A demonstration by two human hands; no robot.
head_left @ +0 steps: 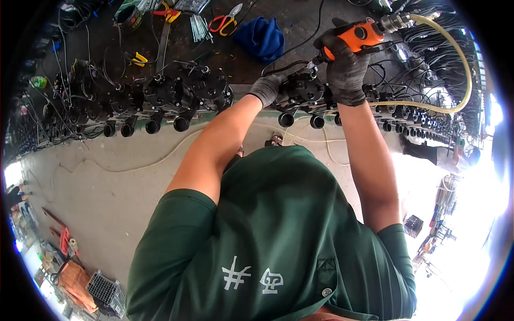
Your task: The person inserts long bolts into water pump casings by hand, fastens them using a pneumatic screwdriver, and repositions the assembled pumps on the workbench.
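Note:
In a dark grey work glove, my right hand [347, 69] is wrapped round an orange air screwdriver [361, 36]. Its nose points down-left at the top of a black round-bodied machine unit [303, 92] with a pipe-like outlet. Whether the tip touches a screw is too small to tell. My left hand [266, 89], gloved too, grips the left side of that same unit; its fingertips are partly hidden. A pale yellow air hose [467, 69] runs from the metal coupling [395, 22] on the tool, loops right and comes back along the bench edge.
Similar black units [166, 93] line the bench edge on both sides. On the dark bench top [187, 51] lie a blue cloth [261, 39], scissors [226, 20], long screws [200, 29], and yellow-handled pliers [140, 59]. Black cables crowd the right. Hose crosses the floor; another person [447, 158] is at right.

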